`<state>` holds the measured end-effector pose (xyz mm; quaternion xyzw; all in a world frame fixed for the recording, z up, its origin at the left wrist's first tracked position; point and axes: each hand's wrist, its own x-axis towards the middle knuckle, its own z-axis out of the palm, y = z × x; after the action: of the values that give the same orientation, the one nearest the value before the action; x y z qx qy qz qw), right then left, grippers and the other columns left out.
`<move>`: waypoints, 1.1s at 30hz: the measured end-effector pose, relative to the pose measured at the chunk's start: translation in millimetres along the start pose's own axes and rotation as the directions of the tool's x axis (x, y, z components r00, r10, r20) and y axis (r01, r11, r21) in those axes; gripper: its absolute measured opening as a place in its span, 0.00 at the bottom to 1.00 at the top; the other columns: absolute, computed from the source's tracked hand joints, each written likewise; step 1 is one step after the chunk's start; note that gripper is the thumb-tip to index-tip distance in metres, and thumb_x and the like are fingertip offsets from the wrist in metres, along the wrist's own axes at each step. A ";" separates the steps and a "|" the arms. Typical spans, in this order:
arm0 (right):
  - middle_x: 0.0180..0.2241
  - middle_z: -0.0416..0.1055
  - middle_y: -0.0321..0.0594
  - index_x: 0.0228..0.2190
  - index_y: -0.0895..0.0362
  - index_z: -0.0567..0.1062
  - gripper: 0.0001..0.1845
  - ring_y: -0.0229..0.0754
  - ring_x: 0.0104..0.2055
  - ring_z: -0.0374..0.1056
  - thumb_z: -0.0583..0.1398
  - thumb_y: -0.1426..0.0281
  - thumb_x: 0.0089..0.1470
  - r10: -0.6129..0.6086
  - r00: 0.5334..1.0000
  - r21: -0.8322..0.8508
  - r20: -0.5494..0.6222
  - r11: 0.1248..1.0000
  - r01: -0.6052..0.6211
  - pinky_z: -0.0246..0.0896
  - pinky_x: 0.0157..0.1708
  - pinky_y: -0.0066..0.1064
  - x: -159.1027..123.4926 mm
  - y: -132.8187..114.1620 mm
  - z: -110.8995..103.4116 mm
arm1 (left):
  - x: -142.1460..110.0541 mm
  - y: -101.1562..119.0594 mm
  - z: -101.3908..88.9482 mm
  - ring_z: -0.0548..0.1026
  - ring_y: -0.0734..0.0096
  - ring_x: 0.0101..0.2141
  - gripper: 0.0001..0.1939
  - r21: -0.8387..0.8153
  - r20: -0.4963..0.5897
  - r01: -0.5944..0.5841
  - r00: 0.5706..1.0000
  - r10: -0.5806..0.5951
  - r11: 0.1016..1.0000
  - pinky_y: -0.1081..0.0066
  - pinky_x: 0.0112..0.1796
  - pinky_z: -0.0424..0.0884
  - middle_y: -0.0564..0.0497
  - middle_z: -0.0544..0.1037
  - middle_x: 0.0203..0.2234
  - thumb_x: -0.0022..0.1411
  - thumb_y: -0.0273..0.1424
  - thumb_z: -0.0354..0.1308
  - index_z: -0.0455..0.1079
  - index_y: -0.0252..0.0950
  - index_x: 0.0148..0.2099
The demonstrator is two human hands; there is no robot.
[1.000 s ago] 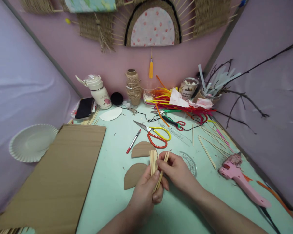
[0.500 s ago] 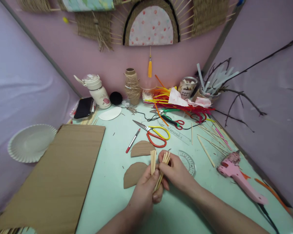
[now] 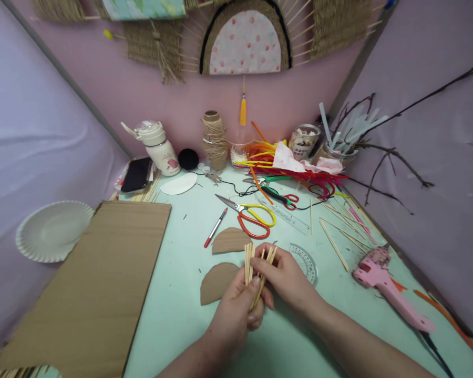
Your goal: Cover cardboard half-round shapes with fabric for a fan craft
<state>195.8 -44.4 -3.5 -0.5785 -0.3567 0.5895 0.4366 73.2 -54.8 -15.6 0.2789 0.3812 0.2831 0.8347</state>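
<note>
Head view: our left hand (image 3: 236, 302) grips a bundle of thin sticks (image 3: 249, 262) above the table (image 3: 181, 325), just right of the cardboard half-circle (image 3: 216, 286); our right hand (image 3: 281, 270) pinches a second cluster (image 3: 268, 257). Since half a second ago, our right thumb has come back against the bundle, so we judge that the sticks are being parted in two. Behind, from the left, we see a lidded bottle (image 3: 163, 155), contents hidden, a clear cup (image 3: 242, 138) of small pale bits, perhaps toothpicks, a tin (image 3: 300, 150) with whitish pieces and a jar (image 3: 347, 157) of translucent rods (image 3: 350, 130)
</note>
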 end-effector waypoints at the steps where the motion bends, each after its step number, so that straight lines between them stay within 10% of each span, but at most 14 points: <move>1: 0.16 0.64 0.26 0.27 0.55 0.65 0.10 0.31 0.11 0.57 0.61 0.64 0.49 0.000 1.000 -0.004 -0.005 1.000 0.000 0.49 0.14 0.24 -0.1 1.1 0.0 | -0.2 0.0 0.1 0.46 0.86 0.13 0.34 0.000 -0.002 0.001 1.000 -0.001 1.000 0.76 0.17 0.40 0.59 0.70 0.20 0.53 0.50 0.64 0.57 0.35 0.53; 33: 0.19 0.63 0.28 0.26 0.54 0.65 0.09 0.33 0.20 0.60 0.59 0.64 0.50 -0.074 0.996 -0.062 -0.043 0.995 0.071 0.56 0.22 0.25 -2.1 0.0 1.3 | -0.9 -1.5 0.9 0.47 0.87 0.13 0.34 0.008 -0.013 -0.002 1.000 0.002 1.000 0.77 0.16 0.40 0.60 0.70 0.19 0.53 0.54 0.63 0.57 0.36 0.50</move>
<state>194.4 -46.2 -2.6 -0.5912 -0.3854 0.5489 0.4479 73.8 -56.7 -15.7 0.2808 0.3875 0.2842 0.8308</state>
